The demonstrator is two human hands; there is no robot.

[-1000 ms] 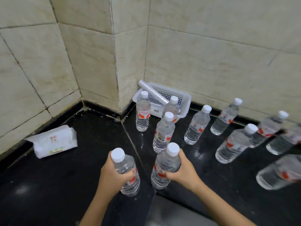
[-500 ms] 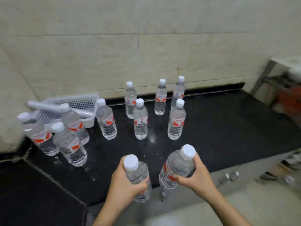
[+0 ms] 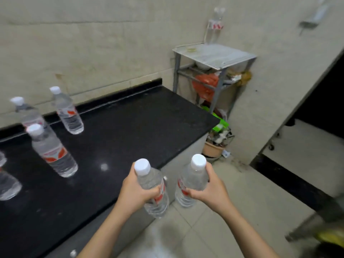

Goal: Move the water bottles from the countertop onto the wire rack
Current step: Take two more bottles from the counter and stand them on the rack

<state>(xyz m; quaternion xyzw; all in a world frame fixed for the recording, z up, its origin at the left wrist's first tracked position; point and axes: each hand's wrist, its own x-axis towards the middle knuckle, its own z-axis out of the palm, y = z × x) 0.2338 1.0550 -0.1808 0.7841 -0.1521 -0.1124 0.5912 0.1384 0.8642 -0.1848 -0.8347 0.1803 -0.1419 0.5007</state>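
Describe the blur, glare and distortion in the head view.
Head view: motion blur smears the rack, the bottles on it and the left counter bottles; the held bottles and both hands are sharper; a small light glint sits on the black counter; wide-angle bending slants the right wall.

We have one view only, from a wide-angle camera worn on the head, looking forward and down. It sits close above both hands (image 3: 210, 190) at lower centre, takes in the black table (image 3: 119, 131) on our left, and faces the wire rack (image 3: 214, 54) in the far corner.
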